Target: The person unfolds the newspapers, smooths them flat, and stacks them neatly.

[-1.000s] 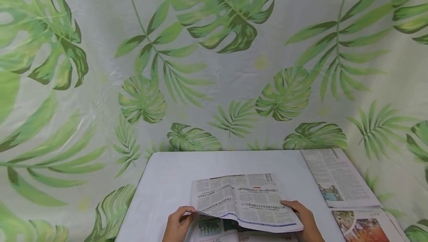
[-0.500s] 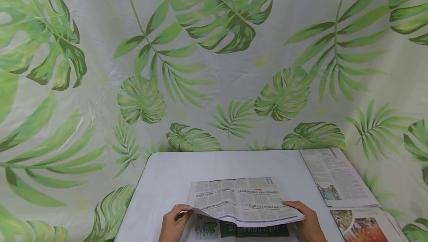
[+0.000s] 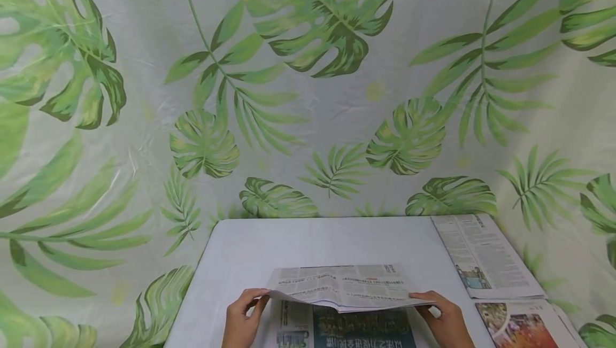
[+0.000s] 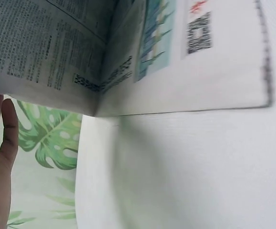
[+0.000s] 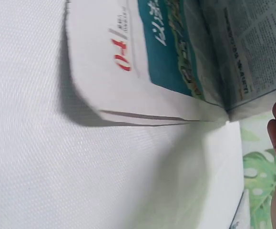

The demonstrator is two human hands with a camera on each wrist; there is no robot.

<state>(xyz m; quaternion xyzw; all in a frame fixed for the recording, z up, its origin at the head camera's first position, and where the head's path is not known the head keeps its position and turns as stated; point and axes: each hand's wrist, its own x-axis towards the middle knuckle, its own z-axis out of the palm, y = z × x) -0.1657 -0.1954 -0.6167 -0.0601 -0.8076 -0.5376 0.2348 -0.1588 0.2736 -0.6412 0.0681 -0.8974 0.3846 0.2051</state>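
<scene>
A newspaper [image 3: 346, 284] lies near the front of the white table, its upper folded part raised toward the head camera. My left hand [image 3: 244, 313] pinches the left corner of the lifted edge between thumb and fingers. At the right corner, my right hand [image 3: 445, 316] pinches the same edge. Below the lifted part shows a lower page with a dark teal picture block [image 3: 363, 329]. In the left wrist view, the fingers [image 4: 10, 126] reach up to the raised sheet, with a QR code on the page beneath. The right wrist view shows red print on the lower page [image 5: 92, 71].
On the right side of the table [image 3: 289, 236] lies a folded newspaper [image 3: 500, 257] with a small cartoon. In front of it is another paper [image 3: 544, 321] with colour photos. A leaf-patterned curtain [image 3: 308, 97] hangs behind the table and along its sides.
The lifted edge of the newspaper has risen and tilted away from me, baring more of the teal page beneath. My hands have moved slightly apart, still holding its corners.
</scene>
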